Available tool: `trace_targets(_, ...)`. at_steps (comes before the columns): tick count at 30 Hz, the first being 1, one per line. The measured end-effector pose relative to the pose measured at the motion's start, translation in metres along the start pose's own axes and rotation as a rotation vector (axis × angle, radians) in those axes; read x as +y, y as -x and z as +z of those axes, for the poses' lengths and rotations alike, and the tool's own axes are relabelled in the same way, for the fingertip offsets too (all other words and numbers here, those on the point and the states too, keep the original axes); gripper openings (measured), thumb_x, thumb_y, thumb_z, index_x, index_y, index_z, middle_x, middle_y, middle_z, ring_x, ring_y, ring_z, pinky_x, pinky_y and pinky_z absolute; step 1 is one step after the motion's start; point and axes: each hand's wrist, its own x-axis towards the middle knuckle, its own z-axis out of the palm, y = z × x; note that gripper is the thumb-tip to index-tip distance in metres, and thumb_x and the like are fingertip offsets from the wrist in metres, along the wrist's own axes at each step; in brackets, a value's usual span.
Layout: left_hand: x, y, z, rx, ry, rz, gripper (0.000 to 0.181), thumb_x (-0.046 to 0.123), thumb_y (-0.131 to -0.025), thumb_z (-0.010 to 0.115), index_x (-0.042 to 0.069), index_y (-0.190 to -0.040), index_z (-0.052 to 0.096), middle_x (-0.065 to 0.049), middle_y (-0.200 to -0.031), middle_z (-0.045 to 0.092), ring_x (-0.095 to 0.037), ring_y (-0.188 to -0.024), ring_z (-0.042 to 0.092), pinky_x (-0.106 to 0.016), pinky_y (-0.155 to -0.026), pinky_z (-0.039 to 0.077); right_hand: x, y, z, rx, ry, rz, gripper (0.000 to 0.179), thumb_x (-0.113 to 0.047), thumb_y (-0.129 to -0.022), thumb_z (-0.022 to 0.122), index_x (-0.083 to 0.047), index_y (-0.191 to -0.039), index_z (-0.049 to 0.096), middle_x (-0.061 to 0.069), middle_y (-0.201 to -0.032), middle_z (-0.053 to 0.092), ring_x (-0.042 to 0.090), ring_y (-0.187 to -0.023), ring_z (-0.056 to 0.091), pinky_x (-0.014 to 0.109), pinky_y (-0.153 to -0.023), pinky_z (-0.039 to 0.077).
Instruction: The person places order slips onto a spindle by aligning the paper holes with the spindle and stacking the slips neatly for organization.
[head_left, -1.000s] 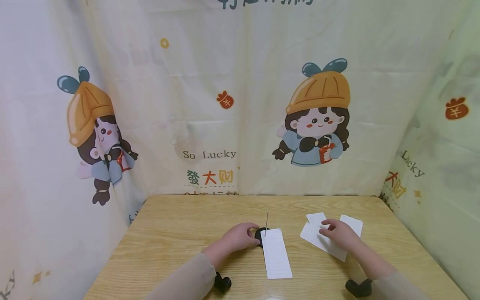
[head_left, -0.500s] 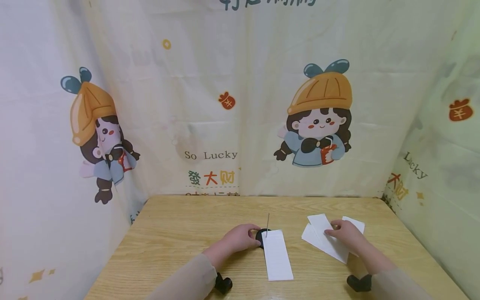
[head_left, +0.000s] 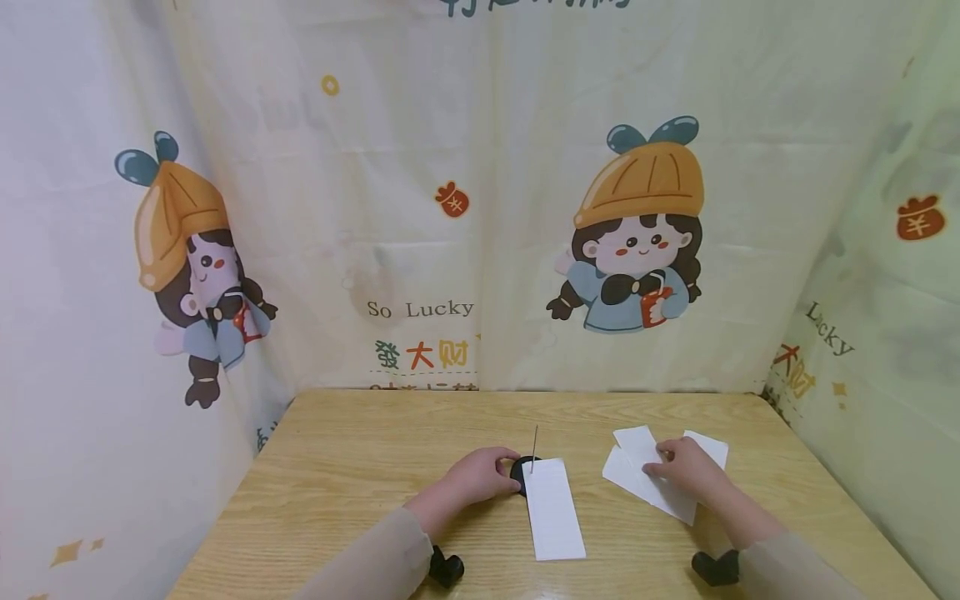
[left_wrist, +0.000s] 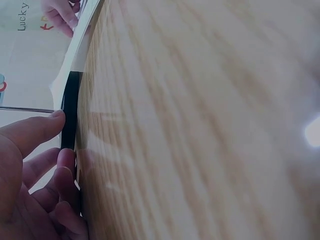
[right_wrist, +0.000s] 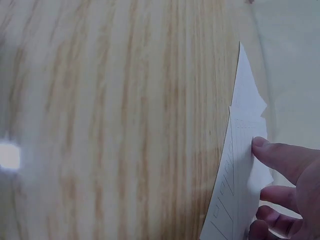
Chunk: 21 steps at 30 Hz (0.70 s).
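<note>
My left hand [head_left: 476, 479] grips the round black base [head_left: 517, 477] of a receipt spike, its thumb at the upper edge in the left wrist view. The thin metal spike [head_left: 536, 446] stands upright. A white paper slip [head_left: 557, 517] has one end at the spike and extends toward me over the base and table. To the right, my right hand [head_left: 688, 468] pinches the top paper slip [head_left: 635, 440] of an overlapping bunch. Its thumb [right_wrist: 261, 142] lies along the slip in the right wrist view, with the other fingers partly hidden behind the paper.
Another slip [head_left: 625, 477] lies beneath the pinched one, and one more slip [head_left: 712, 448] shows behind the right hand. The wooden table [head_left: 360, 442] ends at a printed curtain [head_left: 420, 250]. Black wrist mounts [head_left: 447, 568] sit under both forearms.
My right thumb and fingers have come down from over the bunch and closed on the top slip. The left hand, the spike and its slip stay in place.
</note>
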Motion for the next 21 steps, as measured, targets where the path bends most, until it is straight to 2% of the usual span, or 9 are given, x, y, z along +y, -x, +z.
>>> trace_targets(3, -0.0002, -0.0003, 0.0, 0.001, -0.005, 0.005, 0.045, 0.027, -0.083, 0.08, 0.019, -0.126, 0.066, 0.004, -0.078, 0.057, -0.013, -0.066, 0.051, -0.03, -0.06, 0.04, -0.0003, -0.0002, -0.0016, -0.009, 0.019, 0.015, 0.04, -0.028, -0.083, 0.08, 0.004, -0.105, 0.069, 0.012, -0.088, 0.057, 0.025, -0.082, 0.05, 0.04, -0.071, 0.042)
trace_targets(5, -0.0002, -0.0003, 0.0002, 0.004, -0.008, 0.009, 0.045, 0.027, -0.083, 0.08, 0.02, -0.125, 0.066, 0.004, -0.078, 0.057, -0.013, -0.066, 0.05, -0.029, -0.06, 0.04, 0.0002, -0.001, -0.0018, -0.009, 0.022, 0.022, 0.046, -0.029, -0.082, 0.081, 0.007, -0.11, 0.069, 0.016, -0.096, 0.062, 0.027, -0.087, 0.055, 0.045, -0.077, 0.046)
trace_targets(12, 0.0001, 0.0006, 0.0006, 0.004, -0.013, 0.01, 0.045, 0.028, -0.083, 0.08, 0.02, -0.125, 0.067, 0.004, -0.076, 0.057, -0.013, -0.065, 0.051, -0.03, -0.059, 0.04, 0.0015, -0.0006, 0.0023, 0.019, -0.023, 0.031, 0.037, -0.023, -0.081, 0.081, 0.003, -0.106, 0.069, 0.013, -0.093, 0.065, 0.026, -0.084, 0.057, 0.039, -0.071, 0.046)
trace_targets(21, -0.0002, 0.0007, 0.0007, 0.009, -0.011, 0.017, 0.045, 0.029, -0.083, 0.08, 0.021, -0.126, 0.066, 0.005, -0.076, 0.056, -0.012, -0.064, 0.05, -0.029, -0.059, 0.039, -0.0037, 0.0015, -0.0012, -0.002, -0.076, 0.07, 0.045, -0.024, -0.082, 0.08, 0.004, -0.111, 0.059, 0.012, -0.091, 0.062, 0.024, -0.079, 0.056, 0.036, -0.066, 0.047)
